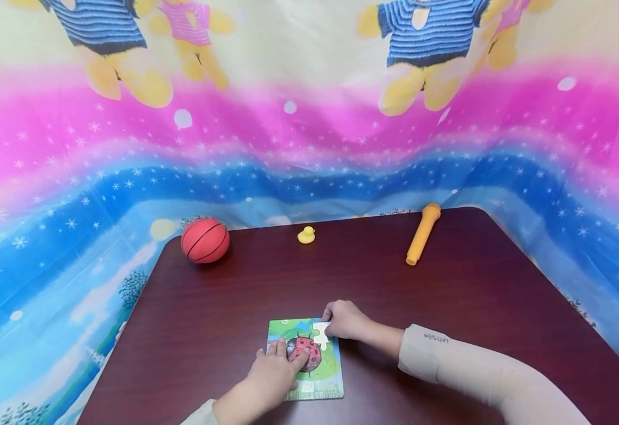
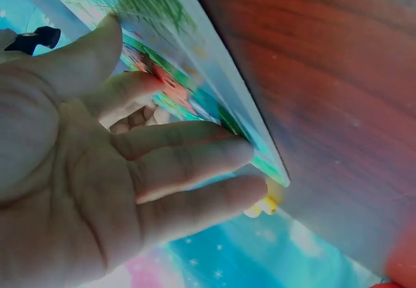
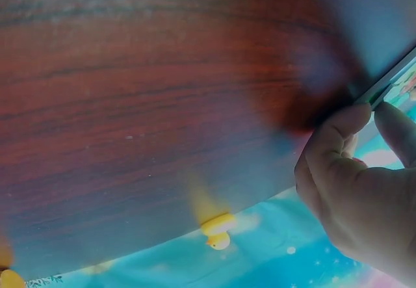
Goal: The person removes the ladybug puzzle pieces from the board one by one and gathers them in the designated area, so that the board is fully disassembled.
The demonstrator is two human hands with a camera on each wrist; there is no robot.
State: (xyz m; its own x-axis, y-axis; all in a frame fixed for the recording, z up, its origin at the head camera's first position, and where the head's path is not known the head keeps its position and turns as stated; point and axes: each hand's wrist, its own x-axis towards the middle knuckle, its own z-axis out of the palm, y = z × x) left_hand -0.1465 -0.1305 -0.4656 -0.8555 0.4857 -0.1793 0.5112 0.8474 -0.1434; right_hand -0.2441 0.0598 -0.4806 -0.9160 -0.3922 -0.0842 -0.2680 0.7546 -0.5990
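A ladybug jigsaw puzzle (image 1: 317,386) lies flat on the table, green with a red spotted ladybug in its middle. Near its upper right corner a white patch of bare backing (image 1: 320,334) shows. My left hand (image 1: 271,373) rests on the puzzle's left side, fingers spread and mostly straight, as the left wrist view also shows. At the upper right edge is my right hand (image 1: 347,319), thumb and curled forefinger pinching a puzzle piece (image 3: 382,95). Most of that piece is hidden by the fingers.
Along the back of the dark wood table (image 1: 267,283) stand a red ball (image 1: 205,240) with black lines at left, a small yellow rubber duck (image 1: 306,235) in the middle and a yellow toy microphone (image 1: 423,234) at right. A patterned cloth (image 1: 298,141) hangs behind.
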